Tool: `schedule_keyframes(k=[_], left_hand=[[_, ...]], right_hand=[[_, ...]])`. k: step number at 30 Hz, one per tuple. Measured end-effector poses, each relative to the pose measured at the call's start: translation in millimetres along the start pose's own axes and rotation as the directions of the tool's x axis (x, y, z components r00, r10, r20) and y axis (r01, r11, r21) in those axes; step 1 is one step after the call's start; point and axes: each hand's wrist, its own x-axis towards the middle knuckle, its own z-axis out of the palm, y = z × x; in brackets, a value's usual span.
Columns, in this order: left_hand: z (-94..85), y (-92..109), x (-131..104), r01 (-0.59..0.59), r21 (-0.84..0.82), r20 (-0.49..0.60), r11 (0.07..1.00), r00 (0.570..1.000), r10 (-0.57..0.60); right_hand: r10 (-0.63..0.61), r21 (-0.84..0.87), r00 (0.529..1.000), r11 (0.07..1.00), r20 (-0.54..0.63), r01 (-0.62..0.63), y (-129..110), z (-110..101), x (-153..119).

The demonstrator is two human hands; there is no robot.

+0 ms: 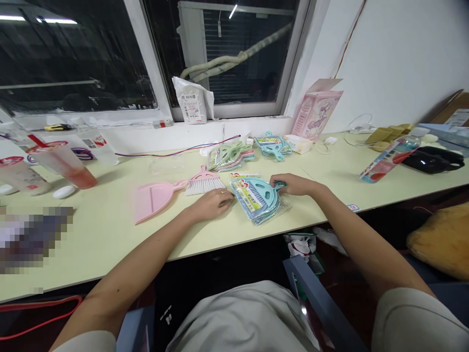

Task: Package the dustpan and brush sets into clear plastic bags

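Note:
My right hand grips the handle of a packaged light-blue dustpan-and-brush set, which lies in clear plastic with a printed card. It seems to be the top of a small stack near the table's front edge. My left hand rests on the table just left of that stack, fingers curled; whatever they may hold is hidden. Beyond this hand lies an unwrapped pink brush with white bristles. A pink dustpan sits left of the brush, its handle reaching toward it.
Behind are packaged green and pink sets and more blue sets. Drink cups stand at the left. A tilted bottle, a black case and a pink box are to the right. A chair armrest is below the table.

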Motion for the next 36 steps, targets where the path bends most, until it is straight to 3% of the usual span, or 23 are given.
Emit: schedule_keyframes(k=[7, 18, 21, 26, 31, 36], left_hand=[[2.0, -4, 0, 0.026, -0.002, -0.029, 1.000, 0.999, -0.026], [-4.0, -15, 1, 0.037, 0.079, -0.147, 0.996, 0.989, -0.025], [-5.3, -25, 14, 0.083, 0.178, -0.163, 0.980, 0.985, -0.054], [3.9, -48, 59, 0.250, 0.283, -0.115, 0.926, 0.967, -0.226], [21.2, -57, 100, 0.377, 0.286, -0.087, 0.881, 0.926, -0.368], [26.0, -53, 110, 0.588, 0.120, -0.184, 0.800, 0.805, -0.564]], right_hand=[[0.142, 0.023, 0.985, 0.990, -0.102, -0.141, 23, -7, -25], [0.120, 0.047, 0.981, 0.992, -0.154, -0.114, 31, -5, -29], [0.117, 0.023, 0.978, 0.993, -0.171, -0.115, 33, -4, -29], [0.104, -0.051, 0.968, 0.992, -0.226, -0.119, 24, -3, -33], [0.091, -0.107, 0.928, 0.985, -0.360, -0.138, 3, 3, -34], [0.051, -0.097, 0.872, 0.989, -0.488, -0.112, -28, 10, -18]])
